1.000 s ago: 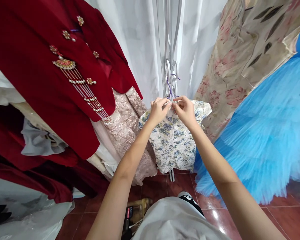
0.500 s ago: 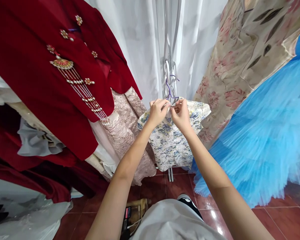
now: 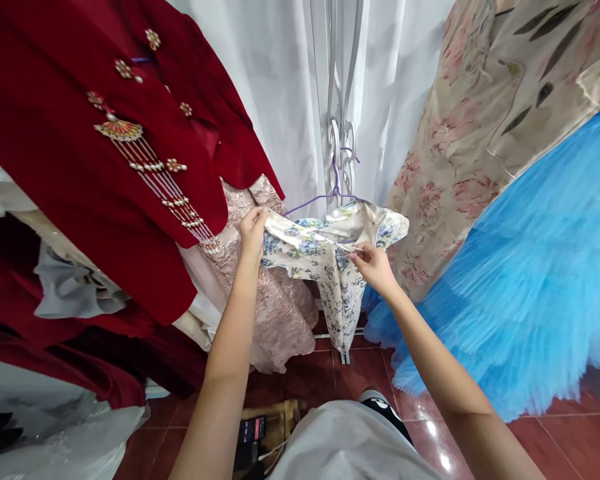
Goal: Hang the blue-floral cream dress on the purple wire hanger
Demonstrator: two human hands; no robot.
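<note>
Fingers (image 3: 366, 257) now farther apart, floral garment (image 3: 333, 270) skewed.

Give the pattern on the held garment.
The garment has blue flowers on whitish cloth, clearest in the head view.

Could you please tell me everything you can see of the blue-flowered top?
The blue-flowered top has a pale ground and looks like thin cloth. Its upper part gapes open, and its lower part hangs in narrow folds. The left hand holds one side outward; the right hand pinches an edge. A purple hanger shows above it, one arm uncovered.
</note>
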